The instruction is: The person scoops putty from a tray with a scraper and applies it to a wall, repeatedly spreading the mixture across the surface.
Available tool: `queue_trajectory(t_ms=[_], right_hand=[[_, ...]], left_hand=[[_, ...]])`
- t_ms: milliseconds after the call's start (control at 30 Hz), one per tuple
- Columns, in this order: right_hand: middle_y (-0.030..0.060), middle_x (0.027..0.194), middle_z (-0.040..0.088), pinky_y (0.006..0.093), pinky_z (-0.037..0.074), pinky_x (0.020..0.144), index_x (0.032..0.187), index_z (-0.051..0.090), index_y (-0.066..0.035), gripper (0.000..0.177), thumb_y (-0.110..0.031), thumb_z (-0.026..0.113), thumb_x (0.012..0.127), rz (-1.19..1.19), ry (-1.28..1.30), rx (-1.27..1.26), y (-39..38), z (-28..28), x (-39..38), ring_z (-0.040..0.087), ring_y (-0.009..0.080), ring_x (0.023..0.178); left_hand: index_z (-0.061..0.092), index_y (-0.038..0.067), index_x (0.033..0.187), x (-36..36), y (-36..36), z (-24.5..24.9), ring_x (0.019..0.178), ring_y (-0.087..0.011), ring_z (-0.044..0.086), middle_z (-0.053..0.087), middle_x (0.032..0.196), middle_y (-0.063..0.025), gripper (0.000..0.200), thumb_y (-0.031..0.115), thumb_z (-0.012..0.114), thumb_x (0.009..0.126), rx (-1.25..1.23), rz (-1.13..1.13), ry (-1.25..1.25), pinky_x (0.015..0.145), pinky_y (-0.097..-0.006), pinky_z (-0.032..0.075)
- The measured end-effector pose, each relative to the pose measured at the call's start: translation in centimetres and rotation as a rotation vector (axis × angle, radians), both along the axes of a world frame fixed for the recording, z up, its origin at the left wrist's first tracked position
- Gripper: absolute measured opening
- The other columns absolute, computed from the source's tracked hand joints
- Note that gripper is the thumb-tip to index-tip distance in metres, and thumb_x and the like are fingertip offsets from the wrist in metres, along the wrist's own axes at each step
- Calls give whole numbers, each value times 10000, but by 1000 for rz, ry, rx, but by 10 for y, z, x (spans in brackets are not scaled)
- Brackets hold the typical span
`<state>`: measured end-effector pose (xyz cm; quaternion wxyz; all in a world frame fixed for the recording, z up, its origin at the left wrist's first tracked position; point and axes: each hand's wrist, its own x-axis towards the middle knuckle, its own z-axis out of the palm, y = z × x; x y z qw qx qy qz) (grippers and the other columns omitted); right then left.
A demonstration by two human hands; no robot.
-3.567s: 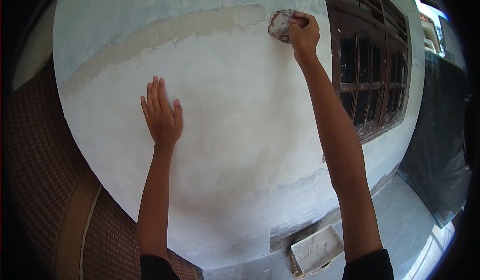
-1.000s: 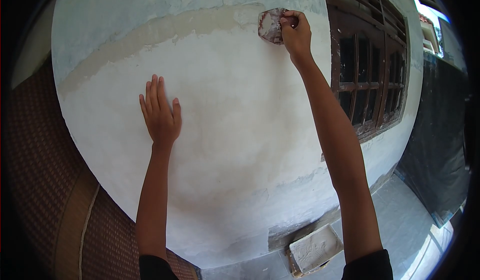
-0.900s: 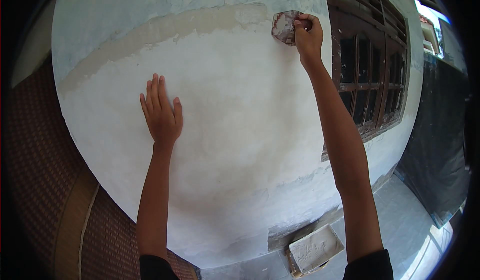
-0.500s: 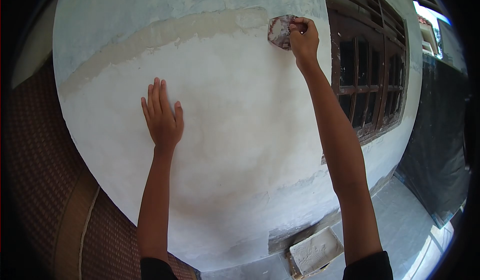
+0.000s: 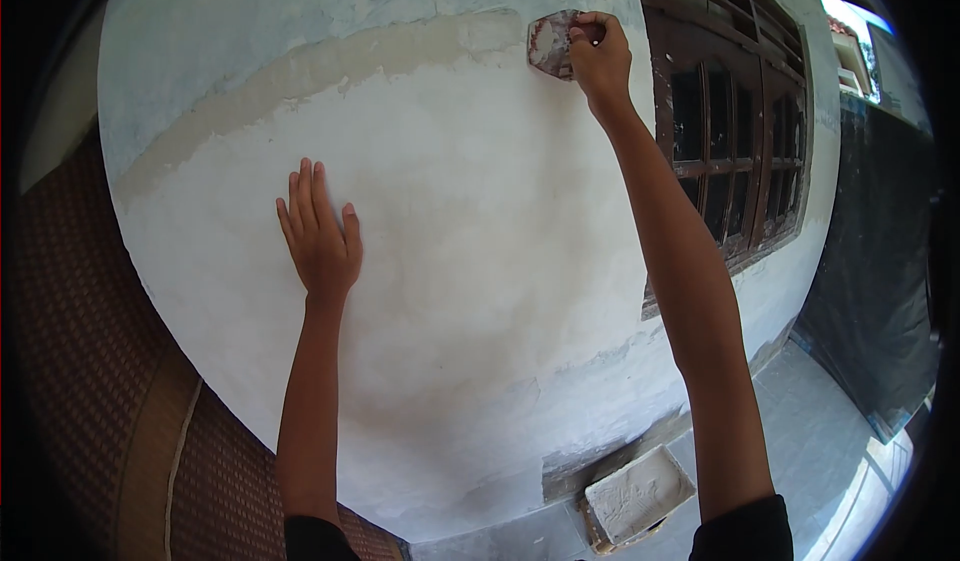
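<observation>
My right hand (image 5: pixel 602 66) is raised near the top of the wall, its fingers pinched around a stained, flat putty scraper (image 5: pixel 551 47). The scraper's blade lies against the wall (image 5: pixel 450 231), just right of a beige band of fresh putty (image 5: pixel 385 56). That band curves from the left edge up toward the scraper, between bluish paint above and a smooth white area below. Lower and to the left, my left hand (image 5: pixel 322 246) rests flat on the white surface, fingers stretched out and holding nothing.
A brown wooden window (image 5: pixel 735 171) with dark panes is close by my right forearm. On the tiled floor (image 5: pixel 790 431) a tray (image 5: pixel 640 496) of pale putty stands at the wall's foot. Woven panels (image 5: pixel 75 311) flank the left side; a dark sheet (image 5: pixel 870 271) hangs at the right.
My right hand has moved the scraper slightly upward along the wall. The left hand keeps its flat place, and the whole view has shifted a little.
</observation>
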<state>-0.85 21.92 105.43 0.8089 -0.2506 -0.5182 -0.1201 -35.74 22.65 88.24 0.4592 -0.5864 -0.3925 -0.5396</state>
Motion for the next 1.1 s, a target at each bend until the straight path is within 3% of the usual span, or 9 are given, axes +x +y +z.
queue_trajectory(t_ms=[133, 300, 467, 533, 667, 733, 867, 1000, 1100], right_hand=[[77, 952, 650, 303, 505, 778, 1060, 609, -41, 143, -55, 622, 918, 205, -1, -4, -4, 7, -13, 627, 158, 854], [102, 938, 684, 321, 501, 834, 1030, 622, -43, 150, -36, 642, 882, 99, -191, -20, 3, 16, -63, 648, 194, 882], [79, 962, 676, 310, 514, 826, 1048, 624, -40, 172, -35, 639, 876, 136, 17, -99, 7, 9, -19, 641, 170, 894], [74, 974, 667, 300, 514, 798, 1061, 629, -47, 175, -41, 634, 886, 140, 95, -50, 17, 11, 3, 627, 156, 869], [73, 966, 663, 297, 507, 782, 1073, 632, -48, 174, -62, 632, 900, 298, -4, -29, 9, 18, -21, 617, 155, 852], [26, 952, 627, 252, 490, 700, 1080, 612, -59, 152, -90, 648, 935, 192, -140, -42, 6, 22, -46, 575, 91, 822], [41, 991, 649, 264, 504, 739, 1087, 620, -50, 169, -83, 647, 923, 76, -203, -110, 4, 19, -55, 600, 115, 870], [51, 1012, 656, 262, 505, 761, 1102, 623, -48, 189, -58, 636, 914, 111, 62, -127, 1, 17, -17, 605, 126, 903], [41, 989, 636, 271, 508, 719, 1094, 613, -52, 169, -57, 625, 926, 196, 36, -70, 3, 19, -23, 588, 113, 845]], left_hand=[[325, 55, 1526, 1, 1, -1, 1483, -306, 263, 315, 1590, -110, 592, 187, 463, 965, 16, 17, -5, 1204, -536, 160], [323, 63, 1529, -2, -1, -1, 1484, -304, 261, 315, 1589, -110, 591, 188, 461, 968, -12, 1, 0, 1206, -533, 154], [354, 39, 1510, 0, -1, 0, 1469, -292, 301, 365, 1567, -113, 574, 203, 468, 972, 5, 33, -10, 1200, -522, 185], [313, 57, 1530, 0, 1, -1, 1485, -309, 258, 308, 1592, -113, 593, 190, 457, 970, 1, 5, -3, 1206, -537, 152], [316, 53, 1527, 2, 0, -1, 1484, -311, 258, 306, 1592, -114, 592, 191, 458, 969, -3, 7, -3, 1206, -539, 153], [319, 53, 1525, 1, 1, -1, 1483, -310, 260, 305, 1592, -114, 591, 188, 459, 967, -6, 13, -3, 1205, -539, 154], [322, 53, 1525, -1, -2, 0, 1483, -310, 260, 306, 1591, -113, 591, 184, 460, 965, -27, 4, 0, 1205, -540, 155], [350, 33, 1509, 1, 0, 0, 1474, -293, 295, 355, 1575, -116, 585, 198, 481, 963, 12, 40, -2, 1201, -520, 185], [354, 32, 1507, 1, -1, 0, 1473, -295, 297, 357, 1574, -117, 581, 194, 480, 963, 23, 39, -9, 1200, -521, 187]])
